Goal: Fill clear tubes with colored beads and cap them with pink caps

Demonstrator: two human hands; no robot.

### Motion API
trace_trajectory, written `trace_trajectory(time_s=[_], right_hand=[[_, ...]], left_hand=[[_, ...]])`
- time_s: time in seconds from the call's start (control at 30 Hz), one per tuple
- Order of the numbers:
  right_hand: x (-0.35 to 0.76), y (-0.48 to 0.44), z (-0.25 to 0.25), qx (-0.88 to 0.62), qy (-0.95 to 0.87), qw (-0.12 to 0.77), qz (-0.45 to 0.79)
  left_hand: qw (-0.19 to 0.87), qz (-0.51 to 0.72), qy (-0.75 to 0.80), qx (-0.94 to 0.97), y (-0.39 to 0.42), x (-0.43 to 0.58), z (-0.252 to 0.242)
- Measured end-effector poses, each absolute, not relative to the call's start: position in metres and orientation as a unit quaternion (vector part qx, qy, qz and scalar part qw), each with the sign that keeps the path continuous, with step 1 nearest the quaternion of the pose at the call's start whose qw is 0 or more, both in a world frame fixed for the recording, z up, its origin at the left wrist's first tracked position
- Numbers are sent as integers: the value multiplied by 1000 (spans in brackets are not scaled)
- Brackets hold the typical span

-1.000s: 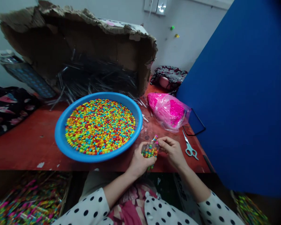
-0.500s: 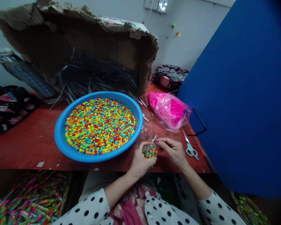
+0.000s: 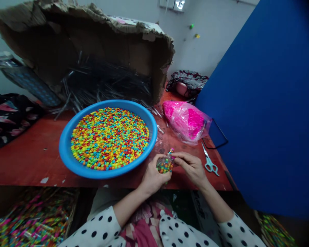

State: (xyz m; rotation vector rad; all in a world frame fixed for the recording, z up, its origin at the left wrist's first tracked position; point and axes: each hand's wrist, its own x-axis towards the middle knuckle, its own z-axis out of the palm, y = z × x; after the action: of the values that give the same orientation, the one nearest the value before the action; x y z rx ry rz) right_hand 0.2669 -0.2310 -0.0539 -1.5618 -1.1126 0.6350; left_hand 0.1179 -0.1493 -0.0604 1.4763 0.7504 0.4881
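Over the red table [image 3: 23, 161], candy tubes [image 3: 164, 166] are being gripped by the curled left hand [image 3: 153, 174], while their tops are being met by nearly closed fingers of the right hand [image 3: 193, 168], grasp unclear, and spilling is perhaps being risked by tilting.

Black-dotted white sleeves [image 3: 99, 229], dotted white fabric [image 3: 179, 230], pink patterned cloth [image 3: 142, 234]

We seem to be in a packing workshop: on our scuffed red table [image 3: 31, 154], a wide basin [image 3: 108, 175] brims with coloured pieces [image 3: 110, 137] beside a torn carton [image 3: 105, 37] of clear tubes [image 3: 113, 82].
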Motion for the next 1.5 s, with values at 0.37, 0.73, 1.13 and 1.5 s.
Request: trace_trajectory(time_s=[0.37,0.73,1.13,1.5], right_hand=[[259,-227,-63,-642,-401,573,315],[250,-215,-79,-650,-298,627,307],[378,-205,-83,-860,-418,293,-15],[404,-208,-88,-839,-436,325,-8]], left_hand=[[664,229,314,639,-143,121,-60],[687,232,355,589,-133,124,-61],[807,172,368,428,-146,105,-45],[803,226,338,437,-137,123,-54]])
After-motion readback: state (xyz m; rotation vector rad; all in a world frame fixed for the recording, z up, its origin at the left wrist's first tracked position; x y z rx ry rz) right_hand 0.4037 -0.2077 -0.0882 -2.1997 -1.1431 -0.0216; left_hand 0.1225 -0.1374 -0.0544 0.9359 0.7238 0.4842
